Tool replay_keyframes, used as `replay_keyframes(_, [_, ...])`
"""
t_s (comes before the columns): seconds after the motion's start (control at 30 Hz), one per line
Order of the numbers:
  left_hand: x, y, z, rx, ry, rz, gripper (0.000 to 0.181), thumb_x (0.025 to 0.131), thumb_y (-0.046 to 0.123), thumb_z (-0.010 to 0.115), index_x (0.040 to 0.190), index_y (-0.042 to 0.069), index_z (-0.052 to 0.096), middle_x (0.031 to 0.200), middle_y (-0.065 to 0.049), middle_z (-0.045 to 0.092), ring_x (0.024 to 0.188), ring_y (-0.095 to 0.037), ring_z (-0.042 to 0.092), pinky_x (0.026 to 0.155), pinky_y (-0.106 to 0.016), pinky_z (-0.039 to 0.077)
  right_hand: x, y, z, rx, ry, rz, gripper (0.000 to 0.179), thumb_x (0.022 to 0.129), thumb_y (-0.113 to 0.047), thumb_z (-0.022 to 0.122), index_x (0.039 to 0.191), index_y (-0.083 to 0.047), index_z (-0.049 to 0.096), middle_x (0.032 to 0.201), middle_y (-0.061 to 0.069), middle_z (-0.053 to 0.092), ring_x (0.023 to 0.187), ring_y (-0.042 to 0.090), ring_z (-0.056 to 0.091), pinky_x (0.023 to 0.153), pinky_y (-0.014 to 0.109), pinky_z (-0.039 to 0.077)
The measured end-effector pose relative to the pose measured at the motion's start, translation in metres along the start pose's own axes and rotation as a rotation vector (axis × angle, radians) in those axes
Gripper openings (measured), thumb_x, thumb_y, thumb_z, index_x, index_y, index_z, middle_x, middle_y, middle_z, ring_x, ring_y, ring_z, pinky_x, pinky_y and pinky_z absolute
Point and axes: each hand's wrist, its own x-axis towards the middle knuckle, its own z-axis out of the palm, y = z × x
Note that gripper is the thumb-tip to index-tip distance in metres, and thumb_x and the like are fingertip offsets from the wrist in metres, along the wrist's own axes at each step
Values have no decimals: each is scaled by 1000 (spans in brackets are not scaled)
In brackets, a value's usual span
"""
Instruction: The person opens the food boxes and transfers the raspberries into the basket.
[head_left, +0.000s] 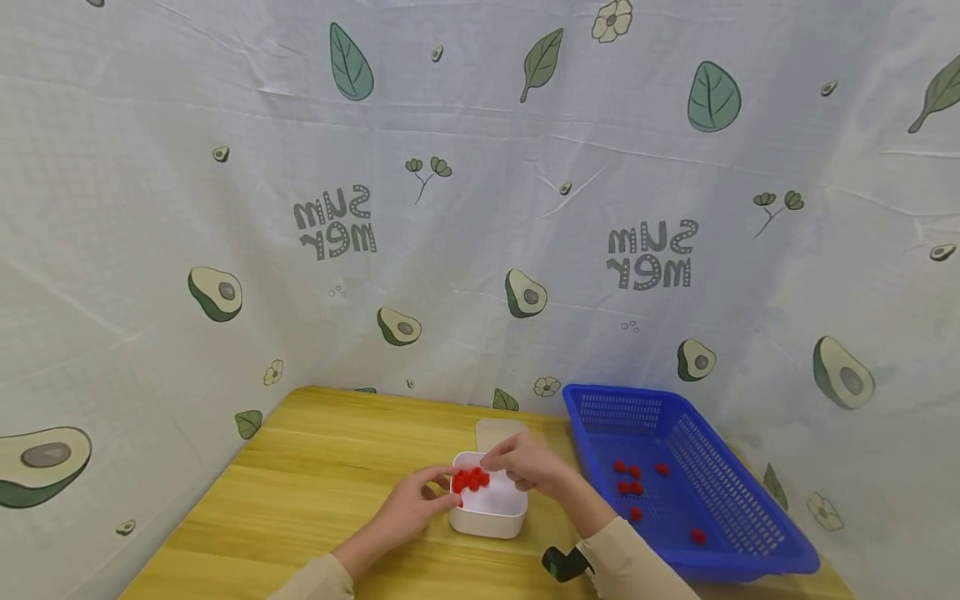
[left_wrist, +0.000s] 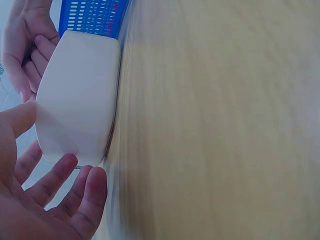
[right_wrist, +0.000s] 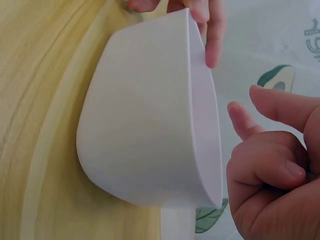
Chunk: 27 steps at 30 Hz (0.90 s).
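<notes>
A white box [head_left: 488,523] with rounded corners stands on the wooden table, several small red berry-like pieces [head_left: 472,478] clustered at its left inside. My left hand [head_left: 411,505] holds its left side, thumb at the near rim and a finger at the far rim. In the left wrist view that hand's other fingers [left_wrist: 95,185] spread beside the box's wall. Over the box's far right rim is my right hand [head_left: 528,461]. Its thumb and index finger [right_wrist: 242,120] stand out with a gap between the tips and nothing in it; the other fingers are curled.
A blue basket [head_left: 723,492] with slotted walls stands to the right, several red pieces [head_left: 636,489] scattered on its floor. A pale flat lid-like piece [head_left: 497,431] lies behind the box. A patterned curtain [head_left: 450,250] hangs behind the table [head_left: 300,483].
</notes>
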Motion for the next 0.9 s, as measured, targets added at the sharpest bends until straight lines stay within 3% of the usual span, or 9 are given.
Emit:
replay_keyframes(0.6, [0,3,1,5,15,4,44,94,32,72,134,16,62,112,-4,62,92,-20,57,71,-28,48,7,5,27,-4,-24,-4,17,89,-9,71,95,7,74,56,-4,38,46,10,24,43,21,23])
replay_keyframes(0.9, [-3,4,-1,12,16,14,46,94,31,72,135,14,62,113,-5,63,91,-19,56,71,-28,47,9,7,41,-105,-8,44,8,87,-11,74,85,-3,74,56,-4,37,45,12,27,44,23,25])
